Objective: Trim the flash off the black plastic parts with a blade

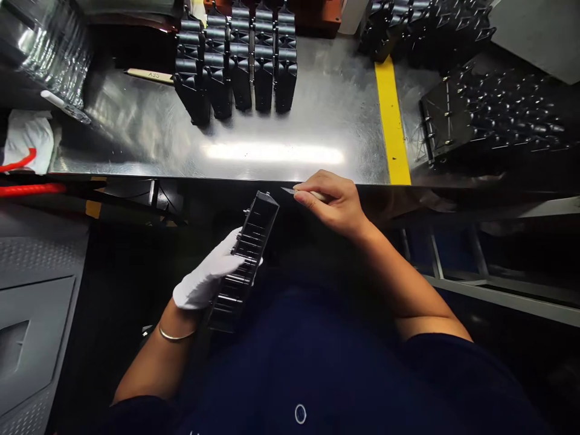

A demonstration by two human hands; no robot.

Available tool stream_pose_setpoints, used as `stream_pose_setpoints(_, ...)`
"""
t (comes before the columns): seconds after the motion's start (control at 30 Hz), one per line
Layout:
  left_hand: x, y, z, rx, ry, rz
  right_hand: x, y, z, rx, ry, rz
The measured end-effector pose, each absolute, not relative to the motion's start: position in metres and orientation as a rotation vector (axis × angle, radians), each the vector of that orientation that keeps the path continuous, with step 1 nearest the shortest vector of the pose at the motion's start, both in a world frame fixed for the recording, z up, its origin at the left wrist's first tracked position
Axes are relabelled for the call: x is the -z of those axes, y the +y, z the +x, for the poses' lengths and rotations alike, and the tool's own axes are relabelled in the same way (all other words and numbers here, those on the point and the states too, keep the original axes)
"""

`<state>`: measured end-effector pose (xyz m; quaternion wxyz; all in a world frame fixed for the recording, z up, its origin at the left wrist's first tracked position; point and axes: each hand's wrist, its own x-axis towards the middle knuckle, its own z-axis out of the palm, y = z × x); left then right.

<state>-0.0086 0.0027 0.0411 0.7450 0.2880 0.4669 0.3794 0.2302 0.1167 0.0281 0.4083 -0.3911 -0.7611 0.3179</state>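
Observation:
My left hand (211,272), in a white glove, is closed round a long black ribbed plastic part (247,254). The part is held tilted in front of my body, short of the table edge, with its top end leaning right. My bare right hand (333,199) pinches a small pale-handled knife (319,196). Its pointed blade sticks out to the left, near the part's upper end but apart from it. Most of the knife's handle is hidden in my fingers.
On the metal table (317,121) stand several black moulded parts (240,66) in a row, beside a pale marked tool (149,75). Yellow tape (392,121) crosses the table. More black parts (498,115) lie at right. A grey plastic crate (40,302) is at lower left.

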Motion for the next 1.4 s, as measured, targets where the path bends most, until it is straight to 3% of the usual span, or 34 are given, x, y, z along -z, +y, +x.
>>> stream_pose_setpoints(0.1,-0.042,0.004,-0.017,-0.621,0.886,0.462,-0.042,0.108,0.240,-0.842,-2.116,-0.806)
stream_pose_setpoints(0.4,-0.034,0.007,-0.032,-0.461,0.837,0.700,-0.067,0.120,0.252,-0.753,-2.555,-0.570)
stream_pose_setpoints(0.6,-0.024,0.001,-0.029,-0.276,0.644,0.411,-0.055,0.123,0.245,-0.764,-2.453,-0.485)
stream_pose_setpoints(0.83,-0.025,0.009,-0.013,-0.471,0.843,0.603,-0.028,0.101,0.221,-0.806,-1.874,-0.892)
stream_pose_setpoints(1.03,-0.027,0.013,-0.005,-0.569,1.098,0.852,-0.030,0.080,0.214,-0.713,-2.051,-1.095)
stream_pose_setpoints(1.4,-0.015,0.010,-0.004,-0.564,1.068,0.839,-0.033,0.075,0.220,-0.467,-2.344,-1.123)
